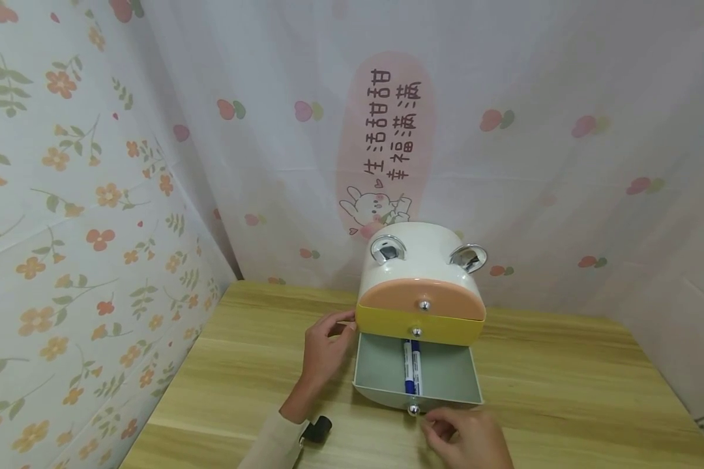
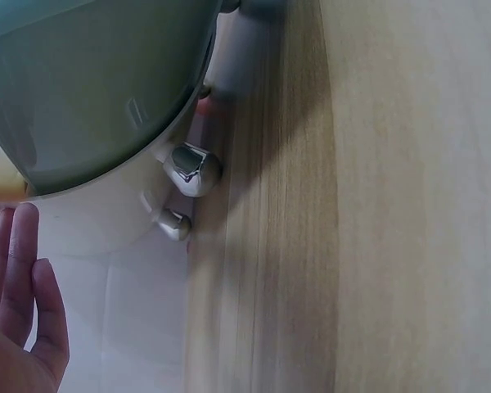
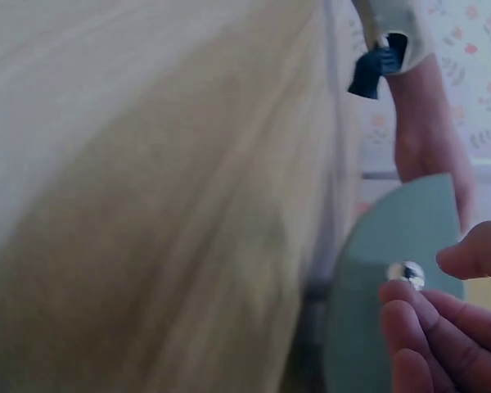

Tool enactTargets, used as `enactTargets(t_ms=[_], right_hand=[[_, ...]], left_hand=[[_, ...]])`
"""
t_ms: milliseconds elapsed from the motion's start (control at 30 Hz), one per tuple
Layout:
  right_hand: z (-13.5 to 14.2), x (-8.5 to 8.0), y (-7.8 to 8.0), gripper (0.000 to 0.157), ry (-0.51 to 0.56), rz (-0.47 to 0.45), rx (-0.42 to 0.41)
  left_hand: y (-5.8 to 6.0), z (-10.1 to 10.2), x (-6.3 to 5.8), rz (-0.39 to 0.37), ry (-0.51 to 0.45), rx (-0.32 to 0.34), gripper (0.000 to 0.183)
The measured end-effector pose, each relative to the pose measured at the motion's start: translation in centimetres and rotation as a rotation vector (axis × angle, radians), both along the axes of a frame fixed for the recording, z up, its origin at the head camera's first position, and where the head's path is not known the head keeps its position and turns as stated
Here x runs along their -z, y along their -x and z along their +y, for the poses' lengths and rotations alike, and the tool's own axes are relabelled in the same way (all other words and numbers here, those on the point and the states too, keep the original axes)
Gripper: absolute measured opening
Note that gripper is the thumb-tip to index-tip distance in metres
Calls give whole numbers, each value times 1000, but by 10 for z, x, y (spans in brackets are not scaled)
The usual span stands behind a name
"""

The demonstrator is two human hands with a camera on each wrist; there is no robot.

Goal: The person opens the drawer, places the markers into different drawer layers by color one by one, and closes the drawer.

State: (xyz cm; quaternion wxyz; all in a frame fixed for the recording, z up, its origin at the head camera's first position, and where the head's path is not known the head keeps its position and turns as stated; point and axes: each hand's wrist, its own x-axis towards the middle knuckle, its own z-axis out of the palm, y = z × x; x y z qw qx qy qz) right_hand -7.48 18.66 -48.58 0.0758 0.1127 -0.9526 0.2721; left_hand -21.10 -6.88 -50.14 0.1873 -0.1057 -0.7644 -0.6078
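A small white drawer cabinet (image 1: 422, 251) stands on the wooden table, with an orange top drawer (image 1: 399, 294), a yellow middle drawer (image 1: 381, 322) and a pale green bottom drawer (image 1: 452, 378). The green one is pulled out and holds two blue-and-white markers (image 1: 413, 368), side by side. My left hand (image 1: 324, 348) rests against the cabinet's left side, fingers extended. At the green drawer's front, my right hand (image 1: 468, 438) is just right of the round silver knob (image 1: 413, 410). In the right wrist view, thumb and fingers are apart beside the knob (image 3: 407, 274), not gripping it.
Two shiny silver ear-like pieces (image 1: 468, 258) stick out from the cabinet's upper part. A printed curtain (image 1: 281, 163) hangs behind the table (image 1: 563, 378), and a flowered one (image 1: 82, 228) hangs along the left. A black wrist device (image 1: 318, 430) is at the left sleeve.
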Motion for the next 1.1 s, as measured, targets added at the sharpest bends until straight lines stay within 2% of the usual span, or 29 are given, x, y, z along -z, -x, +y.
enactTargets(t_ms=[67,167,467,733,1100], right_hand=[[-3,3,1,7,-4,-64,15],[-7,7,4,6,0,-85,28],[-12,14,11,9,7,-26,110],[-12,14,18,14,28,40,118],[-8,16,36,16,40,105,96]], left_hand=[[0,0,-1,1,2,-2,18],[0,0,-1,17,1,0,20],[0,1,1,23,5,11,19],[-1,1,0,11,5,3,19],[-2,-1,0,12,11,10,19]])
